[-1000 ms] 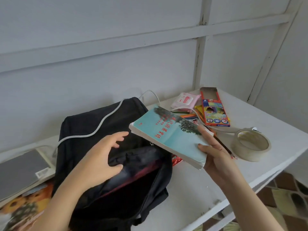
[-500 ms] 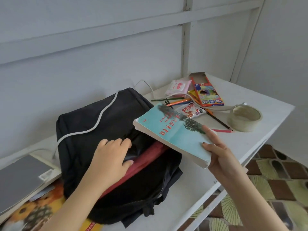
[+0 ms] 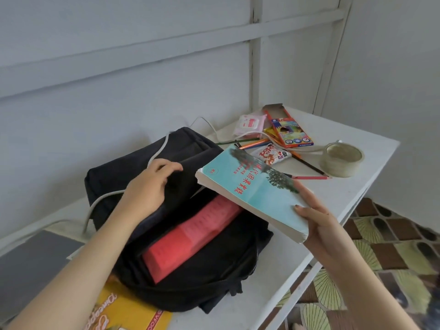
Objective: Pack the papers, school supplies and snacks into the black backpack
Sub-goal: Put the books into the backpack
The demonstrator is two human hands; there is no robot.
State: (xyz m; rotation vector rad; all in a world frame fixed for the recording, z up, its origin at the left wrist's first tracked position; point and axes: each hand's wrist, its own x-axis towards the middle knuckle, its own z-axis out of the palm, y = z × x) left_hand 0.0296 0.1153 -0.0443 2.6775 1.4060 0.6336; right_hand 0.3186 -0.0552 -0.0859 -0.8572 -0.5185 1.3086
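The black backpack [image 3: 133, 177] lay open on the white surface [image 3: 352, 160], with a red book [image 3: 192, 236] already inside it. The left hand [image 3: 147, 186] had its grip closed on the upper flap, holding the mouth wide. The right hand [image 3: 316, 217] gripped a thick blue book [image 3: 252, 189] by its near corner, just above the opening. This step looked like packing the blue book; next it would need to tilt down and slide in beside the red one. A white cable [image 3: 157, 153] lay across the bag and could snag. Farther off waited a coloured pencil box [image 3: 290, 132], loose pencils [image 3: 312, 177], a snack packet [image 3: 271, 154], a pink tissue pack [image 3: 250, 123] and a tape roll [image 3: 341, 159]. A yellow book [image 3: 133, 313] stuck out from under the bag.
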